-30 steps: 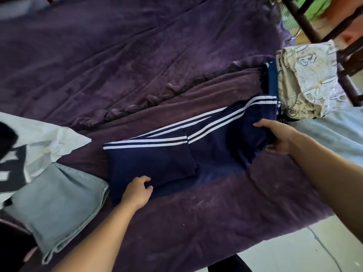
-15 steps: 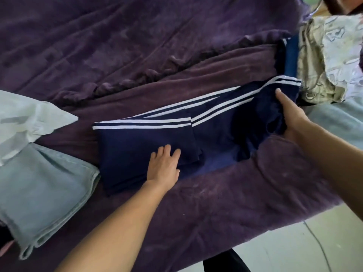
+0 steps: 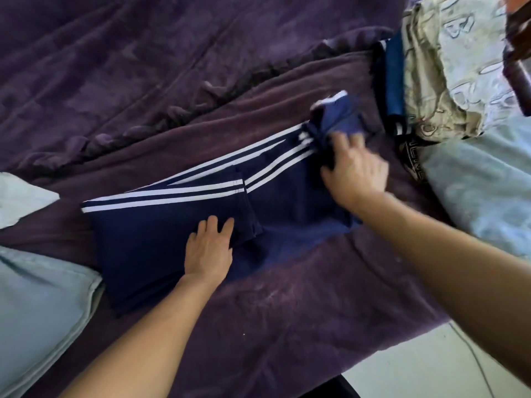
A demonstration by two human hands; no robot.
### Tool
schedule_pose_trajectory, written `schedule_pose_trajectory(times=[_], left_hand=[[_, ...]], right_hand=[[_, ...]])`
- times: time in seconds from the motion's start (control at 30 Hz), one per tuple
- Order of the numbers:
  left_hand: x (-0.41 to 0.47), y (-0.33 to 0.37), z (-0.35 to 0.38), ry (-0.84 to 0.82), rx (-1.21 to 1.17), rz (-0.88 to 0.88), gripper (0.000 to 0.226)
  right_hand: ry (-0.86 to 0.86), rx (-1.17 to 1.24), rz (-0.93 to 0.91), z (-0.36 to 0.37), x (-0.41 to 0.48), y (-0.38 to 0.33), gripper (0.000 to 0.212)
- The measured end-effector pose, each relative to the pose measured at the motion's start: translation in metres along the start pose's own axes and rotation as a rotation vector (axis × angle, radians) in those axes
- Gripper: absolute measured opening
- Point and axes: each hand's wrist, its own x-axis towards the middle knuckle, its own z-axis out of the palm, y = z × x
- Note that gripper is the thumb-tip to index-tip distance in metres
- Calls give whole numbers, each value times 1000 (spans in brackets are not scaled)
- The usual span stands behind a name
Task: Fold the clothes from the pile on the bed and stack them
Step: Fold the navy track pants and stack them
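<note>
Navy track pants (image 3: 161, 225) with white side stripes lie across the purple blanket (image 3: 172, 81) of the bed, their left part folded over itself. My left hand (image 3: 209, 248) presses flat on the folded part, fingers straight. My right hand (image 3: 355, 168) grips the pants' right end, which is lifted and bunched over toward the middle. The pile of unfolded clothes (image 3: 448, 67) sits at the right edge of the bed, with a cream patterned garment on top and a blue one (image 3: 395, 76) under it.
A folded pale blue garment (image 3: 37, 305) lies at the lower left, with a white one (image 3: 20, 202) behind it. More pale blue cloth (image 3: 482, 182) lies at the right. The bed's front edge and the light floor (image 3: 416, 363) show at the lower right.
My right hand has lifted the pants' right end and brought it leftward, bunching it. My left hand has stayed flat on the folded part.
</note>
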Motion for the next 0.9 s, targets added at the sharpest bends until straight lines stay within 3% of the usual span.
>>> schedule_pose_trajectory(times=[0.1,0.17,0.33,0.43,0.5,0.67,0.77,0.9], left_hand=[[-9,-17,-1,0,-21,-40,63],[-17,-31,1,-2,-3,-69,62],[-41,-75,8,9,8,-199,51],[-56,-99,8,36,-5,-196,47],[-68,-115,4,102,-24,-178,53],[-109,-175,-7,238,-103,-294,59],[-128,-208,-1,203,-46,-356,57],[-134,-207,13,-80,76,-381,56]], right_hand=[[-416,36,-155,53,-29,-34,63],[-565,127,-162,66,-36,-40,63],[-355,497,-19,64,-32,-63,25],[-658,861,307,65,-34,-103,49],[-772,985,418,74,-37,-133,55],[-607,1263,383,76,-45,-215,54],[-550,1099,148,80,-49,-244,56],[-648,566,-29,98,-55,-236,61]])
